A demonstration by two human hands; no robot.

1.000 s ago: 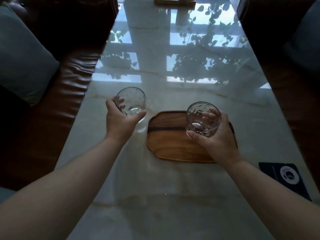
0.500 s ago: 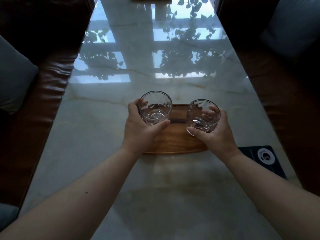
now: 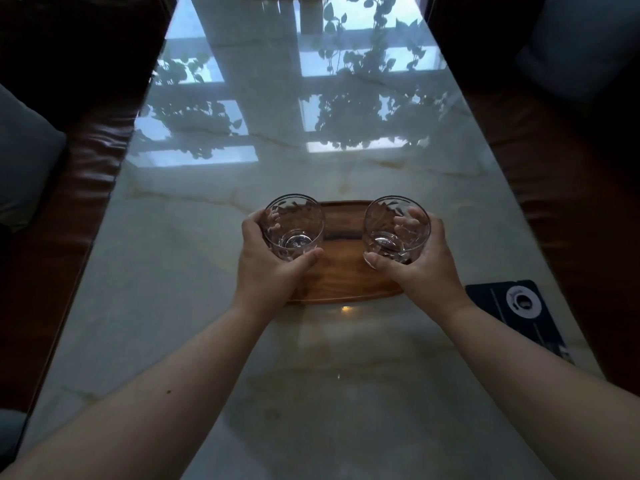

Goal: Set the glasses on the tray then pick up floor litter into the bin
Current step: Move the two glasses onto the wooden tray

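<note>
**Two tumblers held over the wooden tray**

The left hand (image 3: 268, 268) wraps its grip around the left glass (image 3: 293, 227), and the right hand (image 3: 420, 265) does the same with the right glass (image 3: 397, 227). Both sit upright above the tray (image 3: 344, 271) on the counter (image 3: 207, 237), one toward each end; whether their bases touch the wood is hard to tell. The cut glass is likely rigid, slick, thick-bottomed and breakable, so holding low around the wall suits it.

- Both forearms were bare, with no sleeve in view.
- The left hand (image 3: 268, 268) and right hand (image 3: 420, 268) wore no gloves, rings or watch.
- A small dark mole marked the left forearm.
</note>
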